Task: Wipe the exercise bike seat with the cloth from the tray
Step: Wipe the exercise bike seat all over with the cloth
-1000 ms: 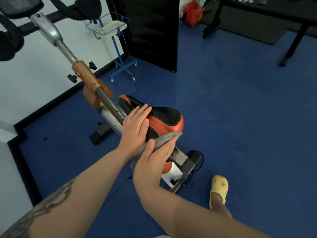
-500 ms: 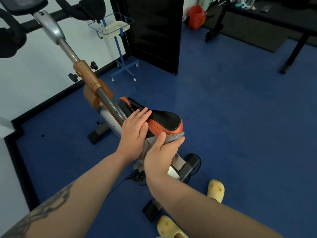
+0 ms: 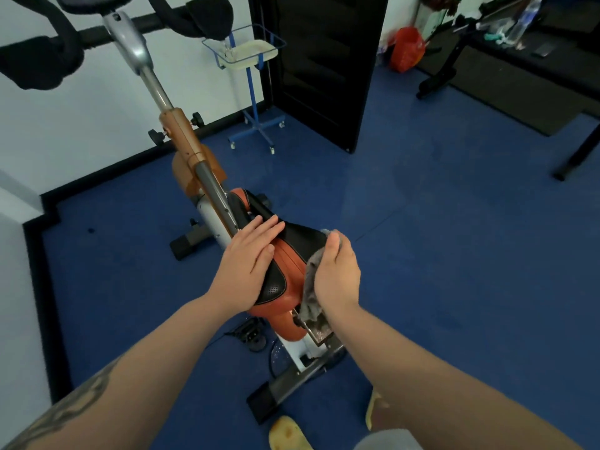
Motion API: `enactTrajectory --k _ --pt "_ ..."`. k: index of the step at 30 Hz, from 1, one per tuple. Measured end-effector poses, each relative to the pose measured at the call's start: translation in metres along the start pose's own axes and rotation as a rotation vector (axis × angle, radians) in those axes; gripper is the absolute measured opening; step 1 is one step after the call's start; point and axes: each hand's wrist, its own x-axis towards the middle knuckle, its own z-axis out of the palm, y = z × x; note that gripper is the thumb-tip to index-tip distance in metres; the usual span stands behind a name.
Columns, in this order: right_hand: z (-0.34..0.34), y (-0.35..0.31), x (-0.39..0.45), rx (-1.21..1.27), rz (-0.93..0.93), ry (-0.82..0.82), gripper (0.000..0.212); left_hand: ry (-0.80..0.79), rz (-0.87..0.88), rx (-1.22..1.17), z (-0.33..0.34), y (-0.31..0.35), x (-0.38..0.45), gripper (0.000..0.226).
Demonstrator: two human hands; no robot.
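The exercise bike's orange and black seat [image 3: 289,271] sits in the middle of the head view. My left hand [image 3: 250,264] lies flat on its left side, fingers together and pointing away from me. My right hand [image 3: 336,274] presses a grey cloth [image 3: 310,287] against the seat's right edge; the cloth hangs down below my palm. The tray [image 3: 250,53], a pale dish in a blue wire frame on a wheeled stand, stands by the far wall.
The bike's post [image 3: 185,141] and black handlebars [image 3: 39,60] rise to the upper left. A dark door [image 3: 324,66] stands behind the tray. A black bench [image 3: 519,69] and a red bag [image 3: 407,48] are at the far right. Yellow slippers [image 3: 289,433] are at the bottom.
My right hand with the cloth has slid from the seat's near end round to its right side and forward. My left hand stays on the seat. The view has shifted closer.
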Motion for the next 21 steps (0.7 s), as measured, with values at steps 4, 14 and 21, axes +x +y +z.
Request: enactTrajectory --k 4,14,21 --pt "-0.021 -0.001 0.018 -0.17 -0.071 -0.242 0.045 0.008 -0.093 -0.065 0.003 0.003 0.0 0.04" --pt "-0.068 -0.016 0.062 -0.544 -0.315 -0.79 0.058 0.186 -0.323 0.036 0.017 0.037 0.004 0.038" --pt "-0.104 -0.045 0.102 -0.953 -0.707 -0.801 0.059 0.263 -0.545 0.175 0.031 0.068 0.006 0.04"
